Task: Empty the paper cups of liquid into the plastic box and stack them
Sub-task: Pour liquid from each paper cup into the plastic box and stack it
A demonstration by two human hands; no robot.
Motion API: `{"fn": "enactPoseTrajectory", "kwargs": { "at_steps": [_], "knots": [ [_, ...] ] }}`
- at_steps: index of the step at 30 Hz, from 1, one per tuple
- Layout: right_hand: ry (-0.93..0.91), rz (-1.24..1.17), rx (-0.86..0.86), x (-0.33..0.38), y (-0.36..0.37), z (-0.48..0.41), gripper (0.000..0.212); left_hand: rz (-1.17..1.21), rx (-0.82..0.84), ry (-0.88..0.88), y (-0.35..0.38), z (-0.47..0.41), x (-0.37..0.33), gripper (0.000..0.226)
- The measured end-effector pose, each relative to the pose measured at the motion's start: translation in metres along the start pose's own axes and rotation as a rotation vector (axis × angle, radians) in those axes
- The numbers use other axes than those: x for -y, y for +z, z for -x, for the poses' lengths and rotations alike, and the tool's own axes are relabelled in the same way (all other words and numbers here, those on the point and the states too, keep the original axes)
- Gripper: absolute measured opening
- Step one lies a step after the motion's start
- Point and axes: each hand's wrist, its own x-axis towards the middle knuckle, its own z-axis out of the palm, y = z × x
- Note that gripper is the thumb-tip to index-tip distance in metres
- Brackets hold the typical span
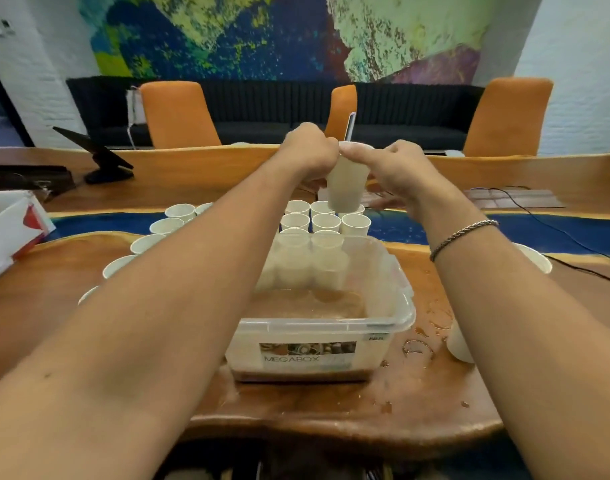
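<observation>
While holding a paper cup (346, 183) above the desk (331, 410) beyond the plastic box (397, 289), pinches its stiffer rim with left hand (308, 150) and right hand (398, 168) in a clamped grip, likely light, thin-walled, crushable.

We find the room evenly and fairly brightly lit, the soft light seeming to fall from overhead. The clear plastic box (331, 325) casts only a faint, diffuse shadow on the glossy brown wooden worktop (331, 417) just in front of it. Right of the box, wet patches on the worktop catch small pale glints. Beyond the box, the left hand (308, 150), the right hand (397, 168) and the white paper cup (346, 181) they pinch look soft and smeared. The wide lens bows the worktop's far edge behind the box, and the white brick walls (580, 81) far to either side of it lean inward. Blocky grain covers the colourful mural (262, 32) high above the box.
</observation>
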Motion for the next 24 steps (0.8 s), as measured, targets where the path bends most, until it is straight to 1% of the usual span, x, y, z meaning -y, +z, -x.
{"fn": "enactPoseTrajectory", "kwargs": {
  "at_steps": [3, 6, 8, 10, 12, 15, 19, 21, 24],
  "knots": [
    [-0.03, -0.024, 0.185, -0.016, 0.008, 0.02, 0.065, 0.038, 0.017, -0.044, -0.015, 0.017, 0.012, 0.032],
    [-0.036, -0.019, 0.283, -0.034, 0.022, 0.032, 0.074, 0.033, 0.033, -0.036, -0.019, 0.033, 0.019, 0.024],
    [-0.046, -0.09, 0.283, -0.043, 0.032, 0.038, 0.074, 0.031, 0.045, -0.024, -0.02, 0.046, 0.023, 0.023],
    [-0.053, -0.16, 0.272, -0.05, 0.036, 0.042, 0.07, 0.073, 0.075, -0.044, -0.019, 0.053, 0.028, 0.027],
    [-0.061, -0.162, 0.274, -0.058, 0.037, 0.045, 0.068, 0.13, 0.101, -0.057, -0.017, 0.059, 0.036, 0.031],
    [-0.085, -0.093, 0.271, -0.069, 0.037, 0.049, 0.067, 0.14, 0.044, -0.029, -0.013, 0.06, 0.06, 0.032],
    [-0.096, 0.01, 0.238, -0.08, 0.04, 0.048, 0.075, -0.014, -0.059, 0.013, -0.001, 0.053, 0.103, 0.031],
    [-0.127, 0.077, 0.228, -0.084, 0.043, 0.046, 0.077, -0.081, -0.055, 0.018, 0.007, 0.051, 0.118, 0.027],
    [-0.18, 0.192, 0.23, -0.09, 0.047, 0.046, 0.08, -0.1, -0.003, 0.057, 0.015, 0.05, 0.133, 0.022]
  ]
}}
